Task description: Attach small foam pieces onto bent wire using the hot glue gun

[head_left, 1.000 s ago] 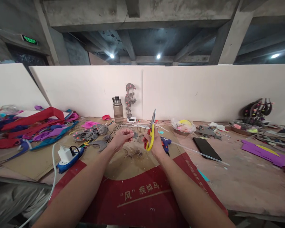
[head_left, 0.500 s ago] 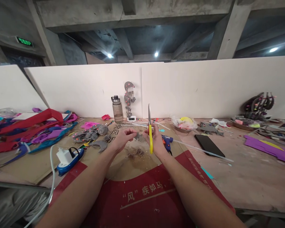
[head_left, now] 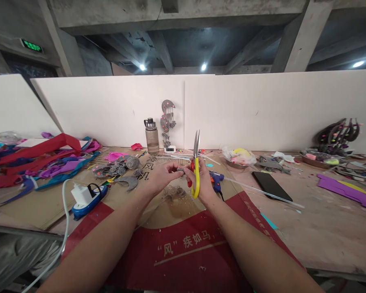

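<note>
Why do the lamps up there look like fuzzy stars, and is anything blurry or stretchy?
In the head view, the ceiling lights glare with hazy halos, probably because they outshine the dim ceiling; the forearms look stretched toward the bottom, perhaps from a wide lens; the scissors look fairly sharp, but the gray piece is too small to see clearly.

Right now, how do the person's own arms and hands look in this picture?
The left arm and right arm are bare, with no sleeve, watch or bracelet in view. The left hand and right hand wear no gloves; I cannot make out any ring.
</note>
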`<action>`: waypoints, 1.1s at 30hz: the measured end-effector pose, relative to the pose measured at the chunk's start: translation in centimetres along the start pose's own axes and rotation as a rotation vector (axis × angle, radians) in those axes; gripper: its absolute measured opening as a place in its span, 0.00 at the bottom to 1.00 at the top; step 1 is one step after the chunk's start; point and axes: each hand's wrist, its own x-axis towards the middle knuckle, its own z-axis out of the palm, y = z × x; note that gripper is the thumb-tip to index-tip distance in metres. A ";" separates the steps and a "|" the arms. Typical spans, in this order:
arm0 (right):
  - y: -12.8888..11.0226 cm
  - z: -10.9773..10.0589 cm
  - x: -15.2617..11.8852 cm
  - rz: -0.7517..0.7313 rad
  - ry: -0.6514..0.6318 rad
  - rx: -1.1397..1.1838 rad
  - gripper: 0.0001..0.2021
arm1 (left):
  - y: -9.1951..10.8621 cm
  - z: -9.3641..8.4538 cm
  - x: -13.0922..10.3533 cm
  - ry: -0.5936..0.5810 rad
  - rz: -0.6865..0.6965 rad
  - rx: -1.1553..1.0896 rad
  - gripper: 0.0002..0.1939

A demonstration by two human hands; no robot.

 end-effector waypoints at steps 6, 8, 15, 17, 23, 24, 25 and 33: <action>-1.1 -0.1 -0.9 -0.142 -0.069 -0.401 0.25 | 0.5 -0.3 0.2 0.154 -0.006 -0.163 0.09; -1.3 -0.1 -1.2 -0.199 -0.075 -0.640 0.29 | 0.8 -0.7 0.3 0.184 -0.012 -0.281 0.09; -1.1 -0.5 -1.3 -0.309 -0.109 -1.019 0.21 | 1.8 -1.4 0.4 0.220 -0.012 -0.548 0.09; -1.2 -0.6 -1.2 -0.316 -0.129 -1.087 0.20 | 1.8 -1.4 0.4 0.229 0.001 -0.570 0.09; -1.4 -0.7 -1.2 -0.311 -0.153 -1.220 0.22 | 2.3 -1.1 0.2 0.226 0.004 -0.563 0.09; -1.4 -0.6 -1.2 -0.308 -0.155 -1.231 0.22 | 2.4 -1.1 0.1 0.220 0.001 -0.552 0.09; -1.4 -0.6 -1.2 -0.305 -0.158 -1.238 0.22 | 2.4 -1.0 0.1 0.212 -0.002 -0.541 0.09; -1.7 -0.6 -1.2 -0.260 -0.195 -1.277 0.23 | 2.1 -1.1 0.3 0.214 -0.023 -0.536 0.08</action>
